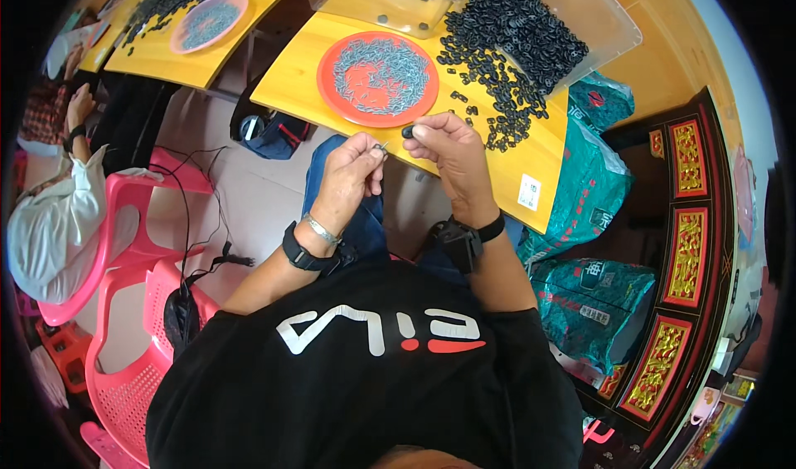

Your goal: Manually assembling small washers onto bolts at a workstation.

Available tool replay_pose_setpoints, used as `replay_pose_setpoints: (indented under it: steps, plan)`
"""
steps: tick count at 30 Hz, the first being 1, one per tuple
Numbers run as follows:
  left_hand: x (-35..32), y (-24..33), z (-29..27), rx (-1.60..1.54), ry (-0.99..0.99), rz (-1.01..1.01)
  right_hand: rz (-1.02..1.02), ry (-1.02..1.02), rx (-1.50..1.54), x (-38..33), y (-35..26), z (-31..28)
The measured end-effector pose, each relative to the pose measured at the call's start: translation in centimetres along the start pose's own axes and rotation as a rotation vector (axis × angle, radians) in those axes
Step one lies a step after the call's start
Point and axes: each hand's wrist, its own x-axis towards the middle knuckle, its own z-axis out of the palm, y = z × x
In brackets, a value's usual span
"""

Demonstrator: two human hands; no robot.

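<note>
My left hand is closed in a pinch, with a small silver screw poking out at its fingertips. Just to its right, my right hand pinches a small black plastic piece between thumb and forefinger. The two hands are close but apart, over the table's near edge. Beyond them a red plate holds many loose silver screws. Many similar black plastic pieces spill across the yellow table from a clear bin tipped on its side.
A second clear bin stands behind the plate. Green sacks lean at the table's right. Pink chairs stand at left. Another person's hand shows near a second table with a pink plate.
</note>
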Motion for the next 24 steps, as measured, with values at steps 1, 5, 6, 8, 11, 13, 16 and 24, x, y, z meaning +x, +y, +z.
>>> replay_pose_setpoints:
  steps: [1, 5, 6, 8, 11, 13, 16, 24]
  plan:
    - [0.0, -0.1, 0.0, 0.003, 0.005, -0.004, -0.005, -0.001, 0.011, -0.1, 0.4, 0.5]
    - [0.0, -0.1, -0.1, -0.059, -0.018, -0.007, -0.004, 0.014, 0.005, -0.2, 1.9, 1.5]
    - [0.0, -0.1, -0.1, -0.088, -0.023, -0.006, -0.001, 0.015, 0.008, -0.3, 2.1, 1.7]
    - [0.1, -0.1, -0.3, -0.100, -0.018, -0.001, -0.020, 0.023, -0.007, -0.5, 2.3, 2.1]
    - [0.2, -0.2, -0.4, -0.114, -0.010, 0.008, -0.012, -0.004, -0.022, -0.5, 2.4, 1.9]
    - [0.2, -0.2, -0.4, -0.114, -0.008, 0.008, -0.004, -0.005, -0.029, -0.6, 2.5, 1.8]
    - [0.2, -0.1, -0.3, -0.111, -0.007, 0.007, 0.011, -0.009, -0.042, -0.6, 2.5, 1.5]
    - [0.1, -0.3, -0.2, -0.010, 0.041, -0.058, 0.004, 0.032, -0.020, -0.1, 1.8, 0.7]
